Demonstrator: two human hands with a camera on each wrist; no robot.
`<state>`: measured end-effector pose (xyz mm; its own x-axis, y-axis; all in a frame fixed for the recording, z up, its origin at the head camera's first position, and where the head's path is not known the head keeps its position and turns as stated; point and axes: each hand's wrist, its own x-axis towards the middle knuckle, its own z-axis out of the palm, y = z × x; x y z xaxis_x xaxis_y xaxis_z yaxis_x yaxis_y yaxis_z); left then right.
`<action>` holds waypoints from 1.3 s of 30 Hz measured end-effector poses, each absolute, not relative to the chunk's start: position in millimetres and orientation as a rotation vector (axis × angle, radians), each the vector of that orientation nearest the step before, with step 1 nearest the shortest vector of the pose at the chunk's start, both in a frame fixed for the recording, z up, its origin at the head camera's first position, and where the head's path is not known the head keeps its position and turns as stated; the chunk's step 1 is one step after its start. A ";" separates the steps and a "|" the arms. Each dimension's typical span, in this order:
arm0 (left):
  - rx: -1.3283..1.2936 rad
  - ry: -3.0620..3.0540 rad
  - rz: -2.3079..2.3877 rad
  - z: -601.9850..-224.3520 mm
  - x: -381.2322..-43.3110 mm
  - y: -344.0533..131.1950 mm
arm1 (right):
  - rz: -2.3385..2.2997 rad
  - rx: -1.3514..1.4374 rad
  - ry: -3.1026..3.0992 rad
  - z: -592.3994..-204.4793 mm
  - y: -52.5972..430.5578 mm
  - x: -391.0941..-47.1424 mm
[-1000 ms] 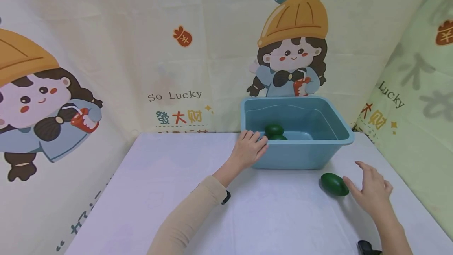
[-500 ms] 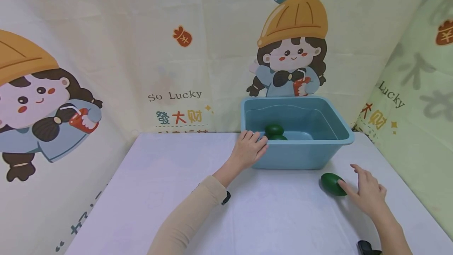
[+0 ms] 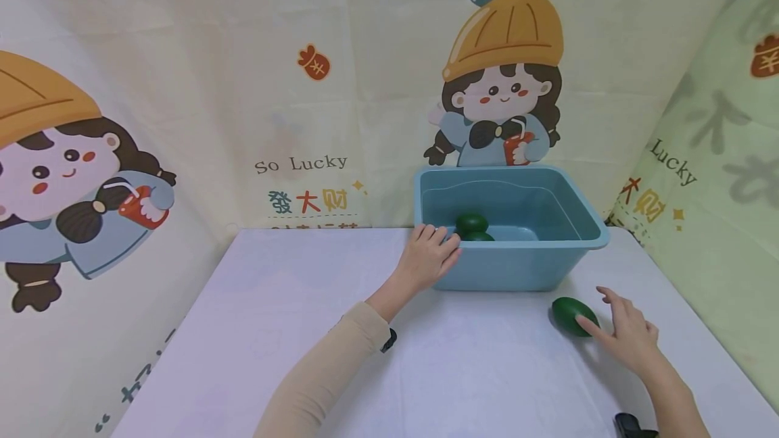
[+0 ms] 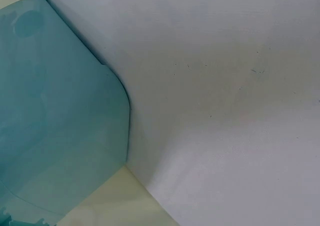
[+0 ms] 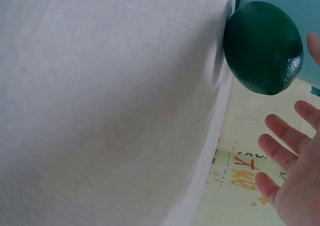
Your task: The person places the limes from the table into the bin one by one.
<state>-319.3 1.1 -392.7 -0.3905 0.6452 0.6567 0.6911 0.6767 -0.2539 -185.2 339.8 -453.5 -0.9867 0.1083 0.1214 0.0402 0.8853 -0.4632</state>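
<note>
A smooth, dark green oval fruit [image 3: 569, 317] lies on the white table, in front of the right end of a blue plastic bin [image 3: 517, 269]. My right hand [image 3: 629, 333] is just to its right, thumb over the fruit's near edge in the head view. Its fingers are spread and relaxed; the right wrist view shows the hand [image 5: 297, 171] apart from the fruit [image 5: 263, 48]. My left hand [image 3: 424, 255] grips the bin's rim at the near left corner, fingers curled over it. Only the bin's outer wall [image 4: 60, 105] shows in the left wrist view, without the hand.
Two similar green fruits [image 3: 471, 224] lie inside the bin at its left end, the nearer one partly hidden by the front rim. A white cloth covers the table [image 3: 304, 276]. Printed curtains [image 3: 377, 86] stand behind and along the sides.
My right hand has moved a little left, bringing its thumb over the fruit's near side. The fruit, bin and left hand have stayed in place.
</note>
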 end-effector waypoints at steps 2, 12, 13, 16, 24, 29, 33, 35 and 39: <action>-1.023 -2.132 -0.074 -392.7 -319.3 0.9 | 0.715 -0.111 -2.920 -454.6 340.7 -185.2; -1.024 -2.147 -0.073 -392.8 -318.8 0.4 | 0.715 -0.099 -2.961 -457.1 342.5 -186.1; -1.024 -2.147 -0.074 -392.9 -318.9 0.4 | 0.716 -0.097 -2.964 -457.2 342.3 -186.2; -1.024 -2.148 -0.078 -392.6 -319.0 0.3 | 0.721 -0.091 -2.974 -456.8 341.6 -186.6; -1.025 -2.139 -0.083 -391.8 -318.8 -0.3 | 0.726 -0.068 -3.014 -456.2 340.2 -187.5; -1.028 -2.138 -0.089 -390.7 -319.8 -0.6 | 0.722 -0.074 -3.042 -455.8 338.7 -187.5; -1.030 -2.136 -0.093 -389.5 -320.4 -0.9 | 0.719 -0.080 -3.064 -454.6 337.6 -187.7; -1.030 -2.138 -0.093 -389.0 -320.4 -1.2 | 0.711 -0.081 -3.078 -454.5 337.7 -188.4; -1.027 -2.143 -0.085 -388.7 -320.9 -1.8 | 0.691 -0.093 -3.110 -455.4 338.2 -189.7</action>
